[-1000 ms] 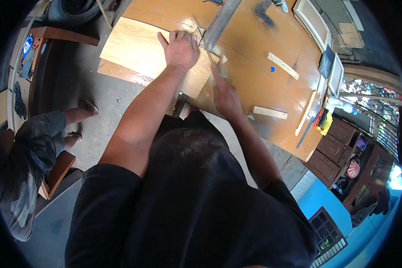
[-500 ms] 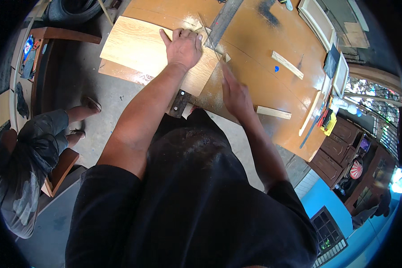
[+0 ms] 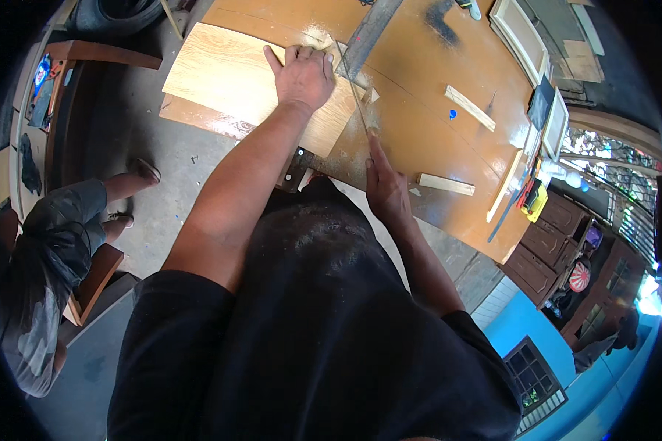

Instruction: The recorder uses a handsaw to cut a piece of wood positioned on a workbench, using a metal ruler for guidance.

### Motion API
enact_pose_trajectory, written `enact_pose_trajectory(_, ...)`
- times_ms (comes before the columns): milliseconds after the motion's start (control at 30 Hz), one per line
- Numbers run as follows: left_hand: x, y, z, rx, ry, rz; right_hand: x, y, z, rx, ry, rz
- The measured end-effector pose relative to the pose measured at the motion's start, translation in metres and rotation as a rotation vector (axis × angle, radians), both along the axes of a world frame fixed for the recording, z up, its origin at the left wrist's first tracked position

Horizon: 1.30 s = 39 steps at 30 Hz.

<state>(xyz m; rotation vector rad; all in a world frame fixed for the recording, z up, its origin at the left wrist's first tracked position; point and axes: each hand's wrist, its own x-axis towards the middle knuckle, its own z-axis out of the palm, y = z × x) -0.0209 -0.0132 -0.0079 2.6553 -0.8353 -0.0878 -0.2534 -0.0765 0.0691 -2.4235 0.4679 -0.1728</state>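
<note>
A pale wood-grain board (image 3: 210, 62) lies on the orange-brown tabletop (image 3: 426, 140), over a browner sheet (image 3: 195, 110). My left hand (image 3: 303, 77) presses and grips it near the far edge, fingers bent, little finger spread. My right hand (image 3: 386, 191) is closed around the handle end of a thin saw blade (image 3: 355, 92), which runs away from me across the board's right side, just right of my left hand; the handle is hidden by my fingers. Pale sawdust lies around the blade. A dark grey beam (image 3: 369, 33) extends beyond the cut.
Wood strips (image 3: 469, 108) (image 3: 446, 184), a blue piece (image 3: 453, 115), pale frames (image 3: 516, 40) and a yellow tool (image 3: 537, 203) lie rightward on the table. A co-worker (image 3: 51, 257) is at left, near a brown bench (image 3: 103, 55). Brown cabinets (image 3: 537, 257) stand at right.
My right hand has moved back toward my body and slightly right with the saw since the earlier frames. My left hand stays on the board, shifted slightly.
</note>
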Motion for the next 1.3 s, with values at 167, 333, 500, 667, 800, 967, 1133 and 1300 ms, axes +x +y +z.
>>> enact_pose_trajectory(167,0.0,-0.003,0.002,0.018,0.009,-0.025,0.083,-0.027,-0.026,0.071,0.121,-0.034)
enact_pose_trajectory(333,-0.001,-0.002,0.0,0.019,-0.005,0.006,0.08,-0.02,-0.024,0.123,0.179,-0.082)
enact_pose_trajectory(500,0.0,-0.003,-0.005,0.015,-0.035,0.014,-0.007,0.001,-0.013,-0.09,-0.053,0.005)
enact_pose_trajectory(667,0.001,-0.002,-0.002,-0.026,-0.041,0.001,0.031,-0.01,-0.023,0.059,0.087,-0.032)
enact_pose_trajectory(800,0.001,-0.005,-0.003,0.028,-0.035,-0.017,0.095,-0.03,-0.022,0.144,0.2,-0.058)
enact_pose_trajectory(967,-0.001,-0.003,-0.004,-0.017,-0.035,0.02,0.048,-0.016,-0.024,0.107,0.181,-0.063)
enact_pose_trajectory(1133,-0.002,-0.001,-0.004,0.022,-0.019,0.009,-0.012,-0.003,-0.015,-0.142,-0.092,0.046)
enact_pose_trajectory(1300,0.001,-0.004,0.0,-0.002,-0.04,-0.013,0.078,-0.034,-0.033,0.074,0.079,-0.016)
